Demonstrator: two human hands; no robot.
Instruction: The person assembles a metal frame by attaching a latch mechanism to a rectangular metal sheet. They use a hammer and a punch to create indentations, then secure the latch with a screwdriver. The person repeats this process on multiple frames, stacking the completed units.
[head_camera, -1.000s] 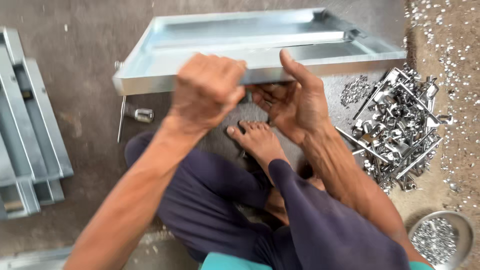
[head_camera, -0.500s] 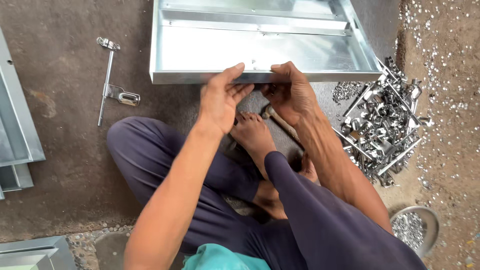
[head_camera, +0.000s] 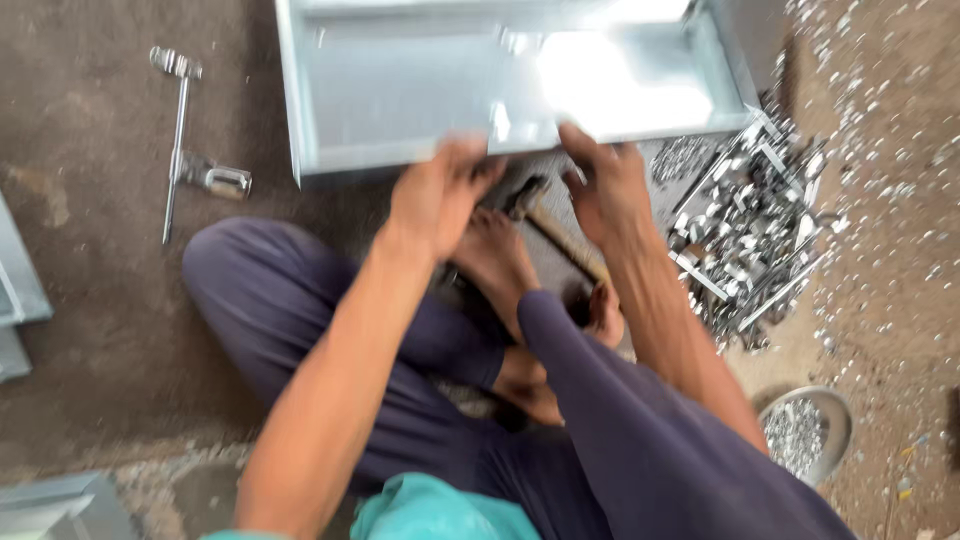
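at the near edge of the sheet-metal tray (head_camera: 420, 100), which lies open side up on the concrete floor (head_camera: 100, 300) in front of the seated person, the left hand (head_camera: 440, 195) curls over the rim with its fingers closed on it, and the right hand (head_camera: 605, 190) grips the same rim just beside it, thumb on top. to handle this well, i judge both hands should keep an even hold on the edge and stay close together, so the tray does not twist or slide, and the fingertips should stay clear of the sharp folded lip. just below the hands a wooden-handled hammer (head_camera: 555, 230) rests by the bare foot (head_camera: 495, 260), between the person's crossed legs. to the right a heap of small metal brackets (head_camera: 760, 230) lies touching the tray's right corner, with a round tin of small bits (head_camera: 805, 430) nearer the person. well to the left a t-handled wrench (head_camera: 185, 130) lies on the floor. motion blur smears everything, so the grip of each finger is hard to read; the tray's far edge is cut off at the top, and the hammer head is half hidden.
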